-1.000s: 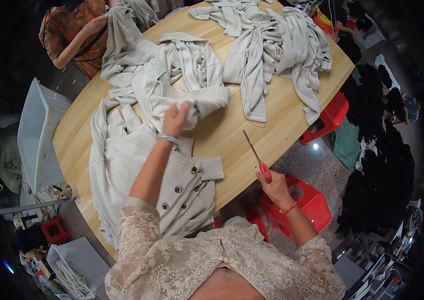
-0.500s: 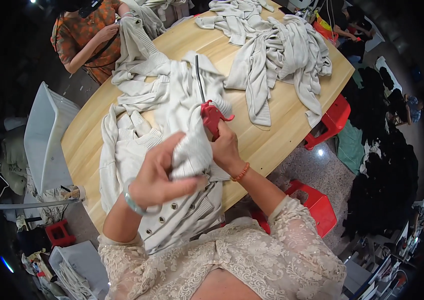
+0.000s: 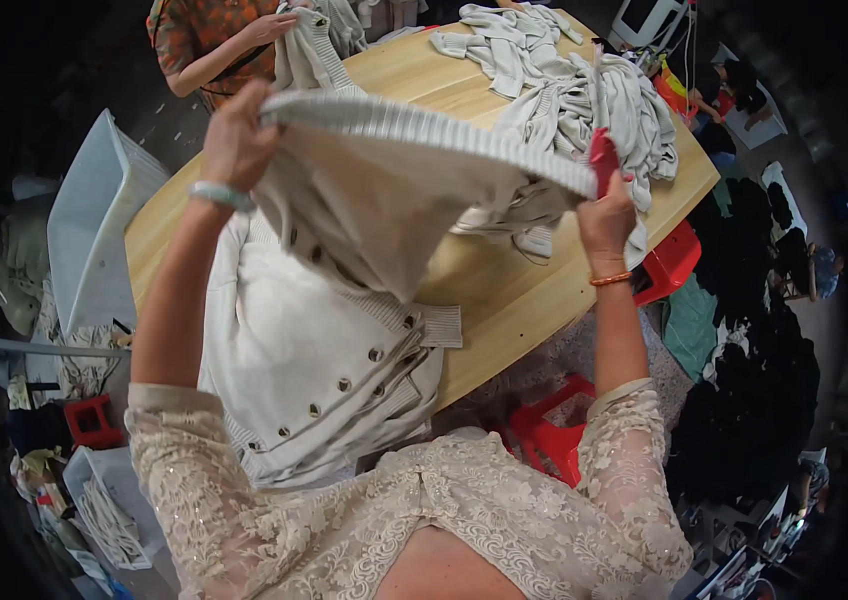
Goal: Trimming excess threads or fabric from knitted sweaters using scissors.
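A cream knit cardigan [image 3: 374, 190] is stretched up between my two raised arms, its ribbed band running across. My left hand [image 3: 237, 145] is closed on one end of that band. My right hand [image 3: 608, 220] grips a red air blow gun [image 3: 603, 160], its nozzle pointing away from me and blurred. The band's other end meets this hand, and the fingers seem to pinch it too. Below the lifted one, a buttoned cream cardigan [image 3: 294, 330] lies on the near part of the wooden table [image 3: 504, 320], with more knitwear folds under its edge.
A heap of cream cardigans [image 3: 594, 110] covers the table's far right. At the far left a co-worker [image 3: 194, 45] handles another cardigan [image 3: 309, 50]. A white bin [image 3: 94, 230] stands left of the table, red stools [image 3: 554, 425] [image 3: 672, 262] at its right side.
Both hands have moved up and apart, spreading the cardigan that was bunched near my left hand. The blow gun has moved right with my right hand.
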The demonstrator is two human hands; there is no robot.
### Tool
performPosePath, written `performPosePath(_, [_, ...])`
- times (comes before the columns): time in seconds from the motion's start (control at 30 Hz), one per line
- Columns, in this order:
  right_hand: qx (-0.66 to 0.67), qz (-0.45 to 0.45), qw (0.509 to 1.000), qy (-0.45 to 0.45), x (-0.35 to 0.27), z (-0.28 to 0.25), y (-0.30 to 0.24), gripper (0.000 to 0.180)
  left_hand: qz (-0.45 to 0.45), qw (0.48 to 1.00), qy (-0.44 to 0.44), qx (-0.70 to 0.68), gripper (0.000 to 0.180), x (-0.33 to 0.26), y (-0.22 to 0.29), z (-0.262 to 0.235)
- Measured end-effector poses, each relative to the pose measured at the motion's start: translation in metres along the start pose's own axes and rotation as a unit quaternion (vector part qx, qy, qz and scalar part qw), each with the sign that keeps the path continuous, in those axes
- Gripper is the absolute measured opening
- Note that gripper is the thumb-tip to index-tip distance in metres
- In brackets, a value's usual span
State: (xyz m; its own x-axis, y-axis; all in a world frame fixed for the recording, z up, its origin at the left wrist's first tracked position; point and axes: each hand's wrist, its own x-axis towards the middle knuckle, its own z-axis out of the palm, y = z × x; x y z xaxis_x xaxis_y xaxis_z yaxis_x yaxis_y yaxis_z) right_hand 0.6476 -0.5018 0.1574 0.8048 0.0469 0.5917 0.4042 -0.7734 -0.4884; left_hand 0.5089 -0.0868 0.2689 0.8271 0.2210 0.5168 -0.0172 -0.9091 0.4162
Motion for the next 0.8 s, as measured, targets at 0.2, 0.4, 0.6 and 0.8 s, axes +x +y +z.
performPosePath(0.2, [-0.028, -0.064, 0.99, 0.125, 0.045, -0.093, -0.029, 0.05, 0.137, 0.962, 0.198, 0.13, 0.014, 0.07, 0.105, -0.075])
performPosePath(0.4, [0.043, -0.065, 0.997, -0.002, 0.008, -0.13, -0.08, 0.036, 0.023, 0.935, 0.209, 0.287, 0.013, 0.058, 0.063, -0.124])
performPosePath(0.6, [0.259, -0.057, 0.911, -0.316, -0.058, -0.108, -0.101, 0.021, -0.295, 0.938, 0.024, -0.181, 0.031, -0.008, -0.082, -0.113])
performPosePath(0.8, [0.383, -0.055, 0.79, -0.476, -0.112, -0.053, -0.156, 0.025, -0.286, 0.929, 0.149, -0.182, 0.022, -0.124, -0.219, -0.136])
